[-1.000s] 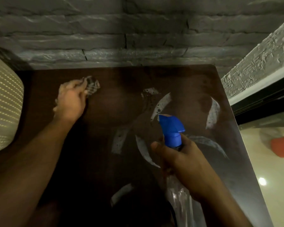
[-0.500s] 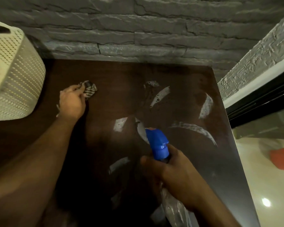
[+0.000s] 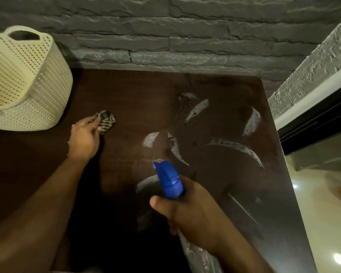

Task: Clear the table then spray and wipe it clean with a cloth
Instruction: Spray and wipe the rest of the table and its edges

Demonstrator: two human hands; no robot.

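Observation:
The dark brown table (image 3: 138, 99) shows several wet, shiny streaks toward its right half. My left hand (image 3: 85, 137) grips a bunched striped cloth (image 3: 106, 121) and holds it down on the table's left-middle part. My right hand (image 3: 191, 211) grips a clear spray bottle (image 3: 168, 180) with a blue nozzle head, held above the table's near middle. The nozzle points away from me toward the streaks. The bottle's clear body is mostly hidden under my hand and forearm.
A cream perforated plastic basket (image 3: 24, 81) stands on the table's far left. A grey stone wall (image 3: 165, 36) runs along the back and the right corner. The table's right edge (image 3: 291, 194) drops to a glossy floor with a dark-framed glass panel (image 3: 313, 123) beside it.
The view has tilted left and up, bringing the basket into sight. My right hand with the spray bottle has moved nearer and slightly left. My left hand stays on the cloth.

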